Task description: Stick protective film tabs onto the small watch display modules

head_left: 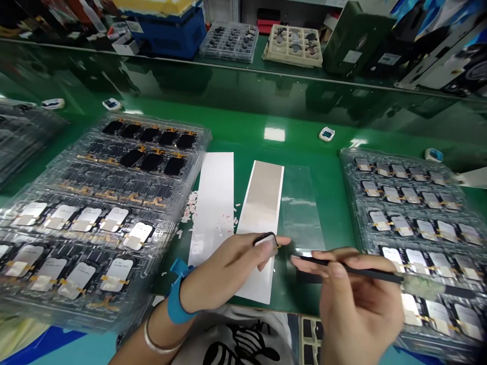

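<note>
Left hand (232,268): thumb and fingers pinch a small rounded-corner panel, silver-faced and black-rimmed with an orange tab (267,242), above the front edge of the green counter (236,132). Right hand (359,299) grips a slim black tool with a pale green middle (371,274). Panel probably light, stiff, smooth, fragile; best held by its rim, off the tab. Beyond: white-bordered beige strip (266,187); transparent plastic trays at the counter's left (203,133) and right (348,175) ends.

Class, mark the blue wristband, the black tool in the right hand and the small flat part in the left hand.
Blue wristband (175,304), head view: outer face.
Black tool (375,274), head view: dark shaft.
Small flat part (270,239), head view: pale face.
</note>
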